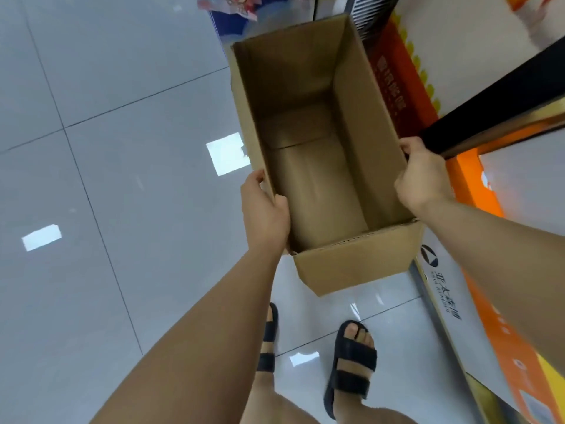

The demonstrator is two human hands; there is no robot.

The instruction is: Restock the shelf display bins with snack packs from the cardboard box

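Glossy pale grey floor tiles (pixel 122 87) with dark grout lines mirror bright light patches (pixel 227 153); an orange-and-white shelf base (pixel 472 185) runs along the right

Shop aisle: glossy grey tiled floor (pixel 122 179), orange-and-white branded display shelving (pixel 470 185) along right side, colourful packaged goods (pixel 226 4) at far end.

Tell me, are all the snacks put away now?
Looks nearly done: the cardboard box is empty, only its bare bottom showing. In hand: the left grip and right grip hold its long sides above the tiled floor. Left: the display bins are out of view, so I cannot tell whether they are full.
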